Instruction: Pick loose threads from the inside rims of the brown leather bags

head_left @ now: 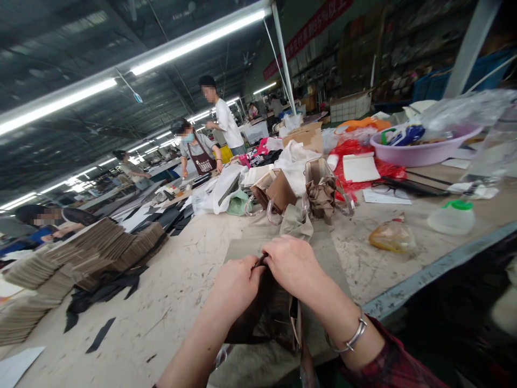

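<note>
Both of my hands meet over a dark brown bag at the table's front. Pinched fingers of my left hand grip its upper edge. Right beside them, my right hand is also closed on that edge, with a bracelet on the wrist. The bag's lower part hangs between my forearms, partly hidden. Under my hands lies a grey-green sheet. Just beyond stand a brown handbag and a second, crumpled brown bag, both with clear, rounded handles close by.
Stacked brown-grey pieces and black strips lie to the left. At right are a purple basin, a green-capped bottle, an amber-filled pouch and glasses. Several people work farther back.
</note>
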`<state>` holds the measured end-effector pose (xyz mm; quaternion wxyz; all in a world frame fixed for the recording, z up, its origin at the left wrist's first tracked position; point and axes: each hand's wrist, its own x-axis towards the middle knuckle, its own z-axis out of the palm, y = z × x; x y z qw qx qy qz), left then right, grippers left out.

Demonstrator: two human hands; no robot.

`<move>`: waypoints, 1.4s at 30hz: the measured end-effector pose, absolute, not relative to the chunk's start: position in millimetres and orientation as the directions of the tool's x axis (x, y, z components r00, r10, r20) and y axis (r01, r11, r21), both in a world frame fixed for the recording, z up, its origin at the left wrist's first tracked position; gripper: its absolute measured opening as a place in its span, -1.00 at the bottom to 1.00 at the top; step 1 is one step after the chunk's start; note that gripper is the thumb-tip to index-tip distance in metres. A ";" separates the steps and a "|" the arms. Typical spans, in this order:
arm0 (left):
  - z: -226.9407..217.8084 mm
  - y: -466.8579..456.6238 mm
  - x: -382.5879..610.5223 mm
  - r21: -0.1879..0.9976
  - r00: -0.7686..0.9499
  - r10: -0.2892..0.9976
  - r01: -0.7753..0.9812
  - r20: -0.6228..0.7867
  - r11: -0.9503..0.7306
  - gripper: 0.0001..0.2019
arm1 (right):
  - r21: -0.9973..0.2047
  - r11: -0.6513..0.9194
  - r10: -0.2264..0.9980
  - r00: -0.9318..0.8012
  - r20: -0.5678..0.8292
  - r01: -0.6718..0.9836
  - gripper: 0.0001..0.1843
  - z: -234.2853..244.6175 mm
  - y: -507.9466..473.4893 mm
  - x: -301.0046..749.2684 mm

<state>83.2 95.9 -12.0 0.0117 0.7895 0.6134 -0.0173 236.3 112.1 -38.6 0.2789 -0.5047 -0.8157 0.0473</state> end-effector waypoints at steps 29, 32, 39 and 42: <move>-4.4 109.9 71.7 0.139 0.090 0.996 0.986 -0.013 -0.088 -0.55 | -0.576 0.458 0.885 -0.410 0.222 0.677 0.26 -14.3 14.4 244.5; 0.2 110.1 48.0 0.225 -0.045 0.997 0.972 -0.067 0.060 -0.59 | -0.550 0.450 0.885 -0.435 0.167 0.704 0.28 -22.2 22.6 235.5; 5.8 97.3 4.6 0.479 -0.250 0.944 0.815 -0.214 0.324 -0.66 | -0.544 0.444 0.890 -0.422 0.174 0.712 -0.03 -64.5 84.9 231.2; 2.5 92.0 -2.2 0.554 -0.292 0.923 0.739 -0.250 0.383 -0.67 | -0.651 0.454 0.878 -0.431 0.210 0.608 -0.06 -77.4 101.9 231.7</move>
